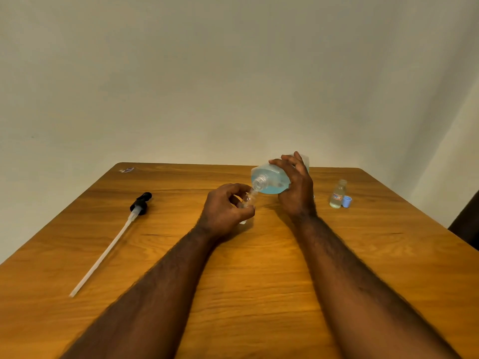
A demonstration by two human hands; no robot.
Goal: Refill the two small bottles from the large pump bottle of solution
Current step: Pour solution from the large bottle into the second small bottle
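The right hand [295,187] grips the big clear bottle [272,177], tipped sideways with blue liquid inside. Its open mouth meets a tiny clear bottle [247,200] held in the curled left hand [225,211]. Right of the big clear bottle stand a second small bottle [338,194], its label too blurry to read, and a blue cap [346,202]. Far to its left lies the black pump [141,203] on the wooden table [233,268].

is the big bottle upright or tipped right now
Tipped. The right hand holds the large bottle nearly sideways, its capless neck angled down at the small bottle gripped by the left hand.
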